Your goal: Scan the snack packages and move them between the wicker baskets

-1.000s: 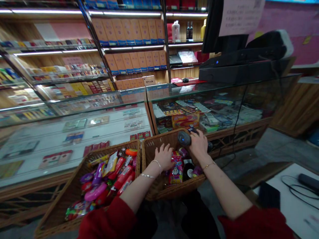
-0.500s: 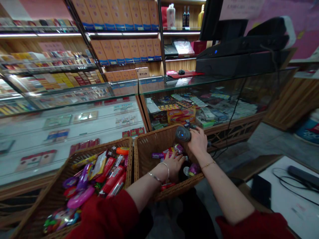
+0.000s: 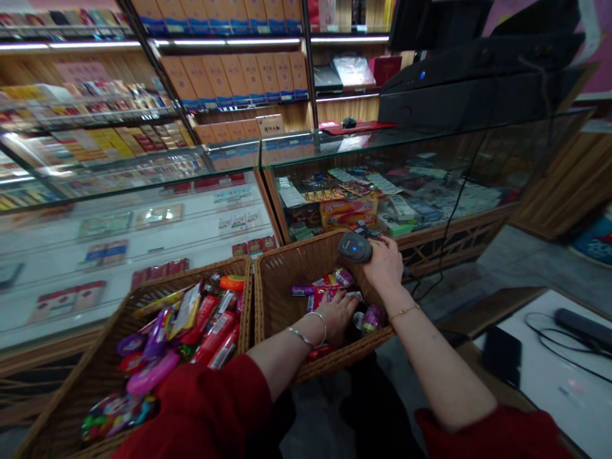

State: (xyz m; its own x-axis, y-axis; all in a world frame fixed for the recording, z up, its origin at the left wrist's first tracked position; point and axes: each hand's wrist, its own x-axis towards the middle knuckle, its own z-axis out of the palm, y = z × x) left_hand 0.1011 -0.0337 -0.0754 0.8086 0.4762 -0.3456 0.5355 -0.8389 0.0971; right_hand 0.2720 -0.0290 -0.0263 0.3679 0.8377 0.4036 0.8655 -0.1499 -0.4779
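My right hand [image 3: 384, 266] is wrapped round a dark barcode scanner [image 3: 354, 247] with a small blue light, held over the far right rim of the right wicker basket [image 3: 282, 271]. Down inside that basket, my left hand [image 3: 336, 313] lies palm down with its fingers spread over candy packs. Near its fingertips are a purple roll [image 3: 302, 291], a red wrapper and a purple-capped jar [image 3: 373, 319]. Whatever lies under the palm is hidden. The left wicker basket [image 3: 191, 271] holds several red candy packs [image 3: 224, 331], purple pieces and a pink ring-shaped piece [image 3: 153, 375].
Beyond the baskets runs a glass display counter [image 3: 306, 153] with boxes and cards inside. A till with a monitor [image 3: 437, 89] stands on it. At right, a white tabletop [image 3: 564, 363] carries a black phone [image 3: 502, 355] and a cable. Stocked shelves [image 3: 234, 80] line the back.
The camera view has tilted slightly downward. My left hand has shifted little among the candy, and the scanner in my right hand has turned slightly.
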